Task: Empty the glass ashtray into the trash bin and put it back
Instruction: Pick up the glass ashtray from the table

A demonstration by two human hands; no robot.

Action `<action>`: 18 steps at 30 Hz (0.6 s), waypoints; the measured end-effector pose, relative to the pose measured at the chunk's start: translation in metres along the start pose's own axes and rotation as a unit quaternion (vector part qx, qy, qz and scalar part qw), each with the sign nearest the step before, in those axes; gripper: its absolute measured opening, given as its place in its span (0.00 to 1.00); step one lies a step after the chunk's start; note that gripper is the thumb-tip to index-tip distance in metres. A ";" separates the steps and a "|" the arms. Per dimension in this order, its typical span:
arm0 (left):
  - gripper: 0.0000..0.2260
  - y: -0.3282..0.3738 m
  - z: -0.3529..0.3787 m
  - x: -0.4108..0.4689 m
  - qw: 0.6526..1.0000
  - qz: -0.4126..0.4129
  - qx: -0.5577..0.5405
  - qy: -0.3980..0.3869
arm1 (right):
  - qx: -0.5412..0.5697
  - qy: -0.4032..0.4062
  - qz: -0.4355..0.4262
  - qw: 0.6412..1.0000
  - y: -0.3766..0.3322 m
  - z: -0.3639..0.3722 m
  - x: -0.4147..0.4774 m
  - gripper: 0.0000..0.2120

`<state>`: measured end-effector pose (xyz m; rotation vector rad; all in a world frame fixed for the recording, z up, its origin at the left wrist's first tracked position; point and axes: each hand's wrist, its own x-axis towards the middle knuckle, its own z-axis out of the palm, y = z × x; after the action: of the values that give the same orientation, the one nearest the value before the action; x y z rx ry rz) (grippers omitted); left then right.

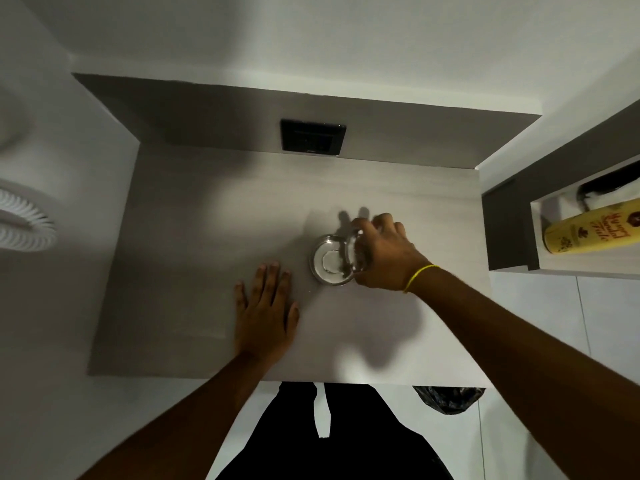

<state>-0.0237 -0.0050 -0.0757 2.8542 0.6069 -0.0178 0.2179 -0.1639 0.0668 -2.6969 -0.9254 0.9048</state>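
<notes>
A round clear glass ashtray (330,261) with dark ash bits along its right inner side sits on a pale grey shelf (194,271). My right hand (384,254) grips the ashtray's right rim, fingers curled over the edge. A yellow band circles that wrist. My left hand (265,310) lies flat on the shelf, fingers spread, just left of the ashtray and apart from it. A bin lined with a black bag (450,398) shows partly below the shelf's front edge at the right.
A black wall plate (311,136) sits on the dark back wall above the shelf. At the right, a wall niche holds a yellow bottle (592,230) lying on its side. A white ribbed hose (24,220) hangs at the left. White floor tiles lie below.
</notes>
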 end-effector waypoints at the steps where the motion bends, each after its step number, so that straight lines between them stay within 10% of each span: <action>1: 0.30 0.001 -0.001 0.000 1.000 0.000 -0.001 0.002 | -0.001 0.001 0.021 1.000 0.010 -0.001 -0.004 0.47; 18: 0.27 0.001 -0.009 0.000 0.998 0.049 -0.020 0.024 | -0.068 0.091 0.077 0.991 0.038 0.041 -0.025 0.47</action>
<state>-0.0239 -0.0042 -0.0662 2.8484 0.4711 0.0777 0.1977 -0.2117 0.0338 -2.9414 -0.7752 0.6268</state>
